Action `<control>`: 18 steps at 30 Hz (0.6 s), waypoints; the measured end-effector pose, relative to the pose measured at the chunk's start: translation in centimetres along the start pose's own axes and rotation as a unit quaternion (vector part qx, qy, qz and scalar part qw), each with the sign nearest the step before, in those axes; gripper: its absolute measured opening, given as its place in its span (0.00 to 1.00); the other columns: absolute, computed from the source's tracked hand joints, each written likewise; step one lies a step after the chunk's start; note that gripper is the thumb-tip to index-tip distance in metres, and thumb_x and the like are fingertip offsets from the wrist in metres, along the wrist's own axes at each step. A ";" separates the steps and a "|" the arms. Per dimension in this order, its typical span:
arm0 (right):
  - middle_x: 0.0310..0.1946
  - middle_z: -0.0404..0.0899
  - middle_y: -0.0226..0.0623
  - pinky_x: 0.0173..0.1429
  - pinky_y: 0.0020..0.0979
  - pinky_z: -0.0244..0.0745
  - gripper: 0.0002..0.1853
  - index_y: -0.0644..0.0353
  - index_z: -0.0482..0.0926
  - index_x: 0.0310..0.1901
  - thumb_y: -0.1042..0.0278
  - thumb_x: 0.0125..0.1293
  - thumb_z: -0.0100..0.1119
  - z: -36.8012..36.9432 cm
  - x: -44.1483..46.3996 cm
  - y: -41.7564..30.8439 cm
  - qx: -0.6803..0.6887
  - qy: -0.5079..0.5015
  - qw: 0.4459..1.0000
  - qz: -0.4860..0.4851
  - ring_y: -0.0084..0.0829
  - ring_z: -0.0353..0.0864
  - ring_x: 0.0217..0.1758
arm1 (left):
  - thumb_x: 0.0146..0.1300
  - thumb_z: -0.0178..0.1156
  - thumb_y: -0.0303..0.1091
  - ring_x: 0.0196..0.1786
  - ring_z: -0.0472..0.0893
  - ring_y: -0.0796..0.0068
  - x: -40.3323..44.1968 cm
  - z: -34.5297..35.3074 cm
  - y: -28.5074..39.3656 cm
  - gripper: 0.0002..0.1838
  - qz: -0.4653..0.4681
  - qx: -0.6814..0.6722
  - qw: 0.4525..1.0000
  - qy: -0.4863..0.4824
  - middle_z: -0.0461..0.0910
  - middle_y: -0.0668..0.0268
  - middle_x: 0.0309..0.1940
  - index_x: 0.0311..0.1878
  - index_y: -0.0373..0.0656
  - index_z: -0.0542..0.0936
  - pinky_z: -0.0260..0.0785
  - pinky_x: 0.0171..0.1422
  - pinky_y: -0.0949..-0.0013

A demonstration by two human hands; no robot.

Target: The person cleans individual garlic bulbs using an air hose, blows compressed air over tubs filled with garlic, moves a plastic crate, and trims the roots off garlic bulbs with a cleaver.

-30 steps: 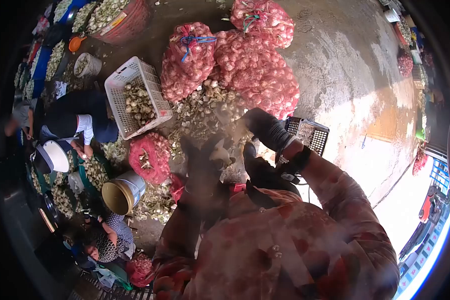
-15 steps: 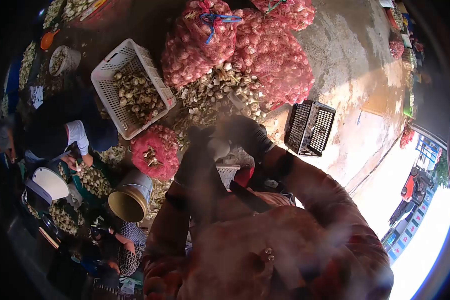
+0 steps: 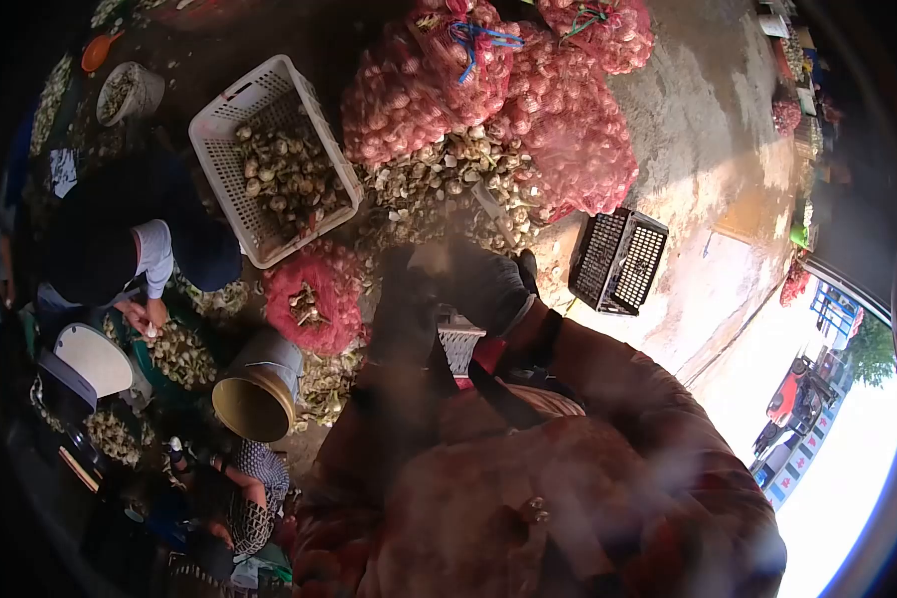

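Both my hands wear dark gloves and meet in front of my chest. My left hand (image 3: 401,299) is closed at the side of a pale, blurred garlic bulb (image 3: 430,259), which shows between the two hands. My right hand (image 3: 490,289) is bent in close to the bulb with its fingers curled; whatever lies inside them is hidden. Just beyond the hands spreads a heap of loose garlic bulbs (image 3: 448,179). A red mesh sack of garlic (image 3: 314,299) stands to the left of my left hand.
A white crate (image 3: 219,149) partly filled with garlic lies at the left. Large red mesh sacks (image 3: 568,120) stand beyond the heap. A black crate (image 3: 618,261) sits at the right, a bucket (image 3: 257,391) at the left. Other people (image 3: 149,259) work along the left side.
The view has shifted slightly, so the crate and sacks sit a little differently. My hands stay together; the pale bulb between them shows less and farther from my chest.
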State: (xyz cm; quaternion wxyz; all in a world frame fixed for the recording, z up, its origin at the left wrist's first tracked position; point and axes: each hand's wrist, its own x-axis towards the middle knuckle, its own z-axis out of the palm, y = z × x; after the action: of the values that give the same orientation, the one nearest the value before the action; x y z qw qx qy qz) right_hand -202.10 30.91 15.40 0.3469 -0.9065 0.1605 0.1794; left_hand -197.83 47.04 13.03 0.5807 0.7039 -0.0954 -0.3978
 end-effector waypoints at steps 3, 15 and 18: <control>0.34 0.80 0.47 0.41 0.33 0.76 0.19 0.62 0.76 0.45 0.56 0.60 0.65 1.3 0.2 0.0 -0.002 -0.001 1.000 -0.021 0.41 0.83 0.40 | 0.66 0.57 0.29 0.64 0.72 0.65 0.6 -2.1 4.7 0.22 0.048 0.187 0.980 -0.044 0.70 0.57 0.62 0.62 0.37 0.68 0.71 0.63 0.63; 0.42 0.80 0.48 0.52 0.38 0.74 0.28 0.57 0.69 0.59 0.49 0.62 0.55 1.7 -2.5 7.1 -0.121 -0.162 0.969 0.140 0.46 0.80 0.47 | 0.66 0.51 0.63 0.62 0.74 0.55 2.9 -6.4 -3.3 0.41 -0.209 -0.469 0.854 0.082 0.71 0.50 0.58 0.70 0.43 0.56 0.69 0.63 0.54; 0.45 0.82 0.50 0.56 0.42 0.75 0.35 0.56 0.77 0.58 0.35 0.59 0.58 2.3 -12.0 10.2 -0.033 -0.343 0.920 0.186 0.52 0.81 0.50 | 0.64 0.58 0.58 0.65 0.71 0.56 -3.2 -4.3 -11.6 0.40 -0.072 0.256 0.944 -0.195 0.71 0.53 0.63 0.70 0.40 0.62 0.64 0.66 0.61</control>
State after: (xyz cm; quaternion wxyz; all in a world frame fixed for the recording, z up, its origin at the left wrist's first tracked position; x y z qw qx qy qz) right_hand -217.43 27.26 13.14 0.3110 -0.7544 0.1910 0.5457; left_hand -200.88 55.69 4.09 0.3208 0.7423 -0.2550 -0.5302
